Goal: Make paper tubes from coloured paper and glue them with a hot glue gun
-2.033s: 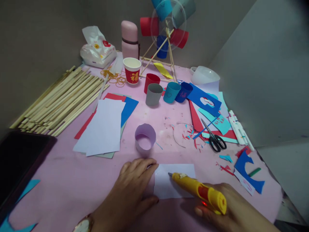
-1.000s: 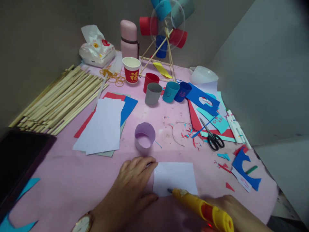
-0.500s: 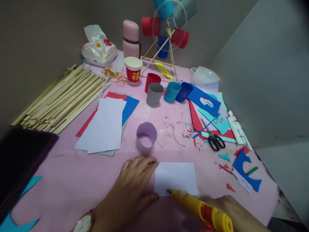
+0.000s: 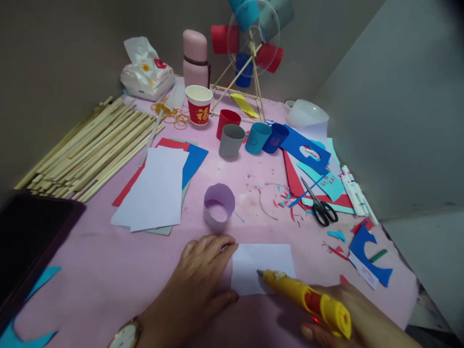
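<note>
A small white rectangle of paper (image 4: 250, 263) lies flat on the pink tabletop in front of me. My left hand (image 4: 205, 266) rests with fingers spread at its left edge, thumb and fingertips touching it. In my right hand (image 4: 335, 302) is a yellow glue gun (image 4: 293, 290), a red light glowing beneath its body. Its dark nozzle points left over the middle of the paper; whether it touches cannot be made out. Just behind the paper stands a purple paper ring (image 4: 219, 205), open at the top.
White sheets (image 4: 155, 188) and wooden sticks (image 4: 94, 145) lie at the left, beside a dark tablet-like slab (image 4: 32, 237). Scissors (image 4: 322, 210) and paper scraps (image 4: 366, 246) are at the right. Behind are small paper cups (image 4: 232, 140) and a stick-framed wheel (image 4: 253, 63).
My right hand has lifted the glue gun slightly, and its nozzle has shifted from the paper's near edge toward its middle. My left hand has stayed in place.
</note>
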`<state>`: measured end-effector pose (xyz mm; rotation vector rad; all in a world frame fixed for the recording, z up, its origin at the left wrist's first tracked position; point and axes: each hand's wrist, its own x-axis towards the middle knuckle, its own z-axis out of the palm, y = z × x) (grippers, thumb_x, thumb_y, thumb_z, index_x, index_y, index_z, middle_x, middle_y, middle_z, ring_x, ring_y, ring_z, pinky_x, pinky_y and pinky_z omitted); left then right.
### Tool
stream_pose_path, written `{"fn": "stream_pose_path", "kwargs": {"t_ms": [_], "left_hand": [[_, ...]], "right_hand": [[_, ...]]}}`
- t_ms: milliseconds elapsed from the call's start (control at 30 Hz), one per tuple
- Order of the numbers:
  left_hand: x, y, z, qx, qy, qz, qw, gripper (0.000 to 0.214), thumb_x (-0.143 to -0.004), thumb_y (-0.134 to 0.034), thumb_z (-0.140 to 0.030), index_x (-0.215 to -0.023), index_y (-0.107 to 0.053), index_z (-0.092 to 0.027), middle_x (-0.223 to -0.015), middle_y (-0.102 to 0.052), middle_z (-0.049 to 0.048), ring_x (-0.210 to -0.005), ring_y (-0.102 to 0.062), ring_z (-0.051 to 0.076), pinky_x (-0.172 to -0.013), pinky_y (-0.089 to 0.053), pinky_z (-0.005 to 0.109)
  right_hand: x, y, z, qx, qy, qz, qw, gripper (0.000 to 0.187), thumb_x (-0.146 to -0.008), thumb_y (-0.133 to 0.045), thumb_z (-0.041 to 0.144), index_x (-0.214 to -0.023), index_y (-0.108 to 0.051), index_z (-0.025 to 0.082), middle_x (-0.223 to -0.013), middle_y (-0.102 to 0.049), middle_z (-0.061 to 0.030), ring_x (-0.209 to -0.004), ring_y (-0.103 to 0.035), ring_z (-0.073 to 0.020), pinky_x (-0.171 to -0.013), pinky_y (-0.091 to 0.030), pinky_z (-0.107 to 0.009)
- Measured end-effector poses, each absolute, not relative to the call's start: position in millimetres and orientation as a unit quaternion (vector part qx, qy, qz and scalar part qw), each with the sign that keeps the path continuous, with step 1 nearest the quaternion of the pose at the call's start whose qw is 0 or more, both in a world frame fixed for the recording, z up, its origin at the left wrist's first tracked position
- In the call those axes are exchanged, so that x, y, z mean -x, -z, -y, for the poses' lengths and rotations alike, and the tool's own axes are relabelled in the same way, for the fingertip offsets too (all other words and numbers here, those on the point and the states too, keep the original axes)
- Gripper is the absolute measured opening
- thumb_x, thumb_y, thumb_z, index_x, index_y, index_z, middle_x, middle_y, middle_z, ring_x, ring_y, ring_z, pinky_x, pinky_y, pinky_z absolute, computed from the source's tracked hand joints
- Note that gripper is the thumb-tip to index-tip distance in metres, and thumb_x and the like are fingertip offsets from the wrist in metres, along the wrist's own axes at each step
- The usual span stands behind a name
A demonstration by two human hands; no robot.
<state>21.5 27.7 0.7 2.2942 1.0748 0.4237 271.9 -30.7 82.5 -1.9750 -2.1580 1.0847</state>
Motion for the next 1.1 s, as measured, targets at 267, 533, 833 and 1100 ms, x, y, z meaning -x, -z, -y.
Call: {"fn": "stream_pose_path", "kwargs": {"t_ms": [267,533,833,1100], "left_hand": [[-22,-1,-29,-0.859,-0.161,-0.402,0.275,0.061,-0.072,-0.07,-0.021,-0.13,-0.05,-0.022,-0.129,-0.059,0.0083,-0.114,-0.053,0.032,-0.093,-0.044,0.051],[-20,3,-27,-0.864,-0.167,-0.392,0.268,0.068,-0.071,-0.073,-0.021,-0.133,-0.046,-0.023,-0.13,-0.057,0.0094,-0.115,-0.052,0.034,-0.093,-0.043,0.054],[-12,-3,-23,-0.83,-0.264,-0.412,0.269,0.051,-0.079,-0.073,-0.027,-0.122,-0.046,-0.031,-0.12,-0.055,0.0038,-0.112,-0.053,0.028,-0.092,-0.048,0.045],[-32,-10,-43,-0.654,-0.474,-0.526,0.265,0.099,-0.076,-0.075,-0.037,-0.148,-0.008,-0.039,-0.157,-0.016,0.0068,-0.142,-0.021,0.032,-0.113,-0.022,0.06]], "right_hand": [[-262,-77,18,0.651,-0.384,0.655,0.007,0.029,-0.082,-0.049,0.042,-0.069,-0.066,0.022,-0.061,-0.07,-0.0035,-0.05,-0.06,-0.019,-0.044,-0.045,-0.026],[-258,-74,16,0.643,-0.435,0.621,0.107,0.012,-0.078,-0.061,0.035,-0.071,-0.064,0.024,-0.065,-0.069,0.0018,-0.056,-0.061,-0.0172,-0.049,-0.047,-0.022],[-285,-50,42,0.655,-0.295,0.656,0.23,0.016,-0.087,-0.057,0.037,-0.078,-0.058,0.023,-0.068,-0.067,0.0,-0.056,-0.063,-0.0165,-0.051,-0.051,-0.023],[-292,-7,54,0.657,-0.118,0.699,0.258,0.015,-0.093,-0.046,0.034,-0.087,-0.053,0.022,-0.071,-0.064,-0.0026,-0.055,-0.065,-0.0192,-0.049,-0.048,-0.028]]}}
